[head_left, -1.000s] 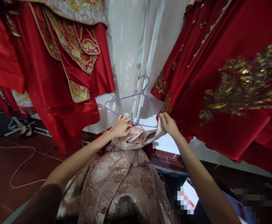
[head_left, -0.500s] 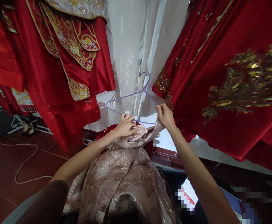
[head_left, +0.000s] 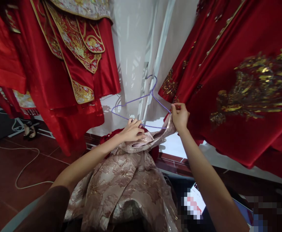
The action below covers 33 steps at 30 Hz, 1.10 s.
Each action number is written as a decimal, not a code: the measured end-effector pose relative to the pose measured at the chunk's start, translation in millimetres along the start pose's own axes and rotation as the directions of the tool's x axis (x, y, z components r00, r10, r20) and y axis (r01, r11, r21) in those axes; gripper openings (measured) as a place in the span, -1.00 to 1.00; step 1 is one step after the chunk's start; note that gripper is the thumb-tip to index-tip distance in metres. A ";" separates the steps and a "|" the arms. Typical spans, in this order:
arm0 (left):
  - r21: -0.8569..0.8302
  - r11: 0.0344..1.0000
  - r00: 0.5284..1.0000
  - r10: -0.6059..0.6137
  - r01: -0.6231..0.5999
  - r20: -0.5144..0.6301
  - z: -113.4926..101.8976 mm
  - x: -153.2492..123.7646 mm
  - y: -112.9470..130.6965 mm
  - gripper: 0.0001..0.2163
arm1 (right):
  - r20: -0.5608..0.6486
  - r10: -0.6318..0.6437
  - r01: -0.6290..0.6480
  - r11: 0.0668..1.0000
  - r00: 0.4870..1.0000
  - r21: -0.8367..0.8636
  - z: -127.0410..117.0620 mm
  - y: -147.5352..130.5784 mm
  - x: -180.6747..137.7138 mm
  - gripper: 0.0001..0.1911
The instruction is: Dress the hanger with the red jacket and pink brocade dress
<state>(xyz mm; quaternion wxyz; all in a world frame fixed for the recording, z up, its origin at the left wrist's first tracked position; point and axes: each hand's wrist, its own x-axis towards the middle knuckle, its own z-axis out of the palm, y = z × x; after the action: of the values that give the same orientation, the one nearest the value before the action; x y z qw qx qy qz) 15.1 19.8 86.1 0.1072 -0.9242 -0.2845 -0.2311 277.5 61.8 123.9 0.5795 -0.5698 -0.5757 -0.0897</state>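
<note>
- Where two banks of hanging red robes (head_left: 58,80) part, shows both bare arms reaching fwd & up, seen from the wearer's own head, toward a white wall (head_left: 131,48).
- Grasps the bottom bar of a purple wire hanger (head_left: 141,97) with L hand (head_left: 132,129): grip clenched, fingers curled over the wire just above the neckline of a dress (head_left: 126,183). Prob. steadies the thin frame so it can't swing or twist.
- Pinches the shoulder cloth with R hand (head_left: 179,116) at the hanger's R end: grip closed on fabric, thumb & fingertips together, cloth drawn taut up against the wire tip.
- Places the hanger in mid-air betw. the hands, hook up & tilted, close to a white pole (head_left: 155,58); can't tell whether hooked on it.
- Places the dress, pale pink-gold brocade w/ floral weave, directly below the hands: neckline lifted to the hanger, the rest slumped in a heap toward the camera. Looks as if most of the weight rests below, not on the wire.
- Sets the R bank (head_left: 240,96), red satin w/ gold embroidery, just behind R hand.
- Adds, lower L, a dark red floor (head_left: 3,167) w/ a loose pale cable (head_left: 34,185), plus a pair of shoes (head_left: 28,131) further back.
- Blurs a patch lower R; not readable.
</note>
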 end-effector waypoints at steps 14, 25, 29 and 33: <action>-0.028 0.999 0.998 -0.043 0.042 -0.043 3.0 -1.3 5.2 -0.70 | -0.091 -0.017 0.001 0.984 0.996 -0.176 14.6 -39.0 -11.3 -0.49; -0.562 0.712 0.506 -0.698 0.420 -0.506 15.8 -36.5 -73.8 -0.80 | 0.062 -0.042 0.044 0.998 0.997 -0.041 -2.5 -41.7 -4.1 -0.37; -0.800 0.502 0.276 -0.861 0.328 -0.427 10.2 -38.6 -117.1 -0.84 | 0.060 -0.047 0.049 0.998 0.997 -0.028 -4.1 -40.2 -1.0 -0.36; -0.921 0.297 0.121 -0.954 0.252 -0.275 13.0 -38.2 -126.8 -0.89 | 0.065 -0.059 0.060 0.998 0.996 -0.012 -2.9 -40.0 -1.5 -0.37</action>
<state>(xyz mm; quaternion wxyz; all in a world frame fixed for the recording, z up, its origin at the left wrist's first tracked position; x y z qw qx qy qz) -81.1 109.3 64.6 -0.2442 -0.3997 -0.4768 -0.7439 248.3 45.3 145.9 0.5538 -0.5591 -0.6101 -0.0924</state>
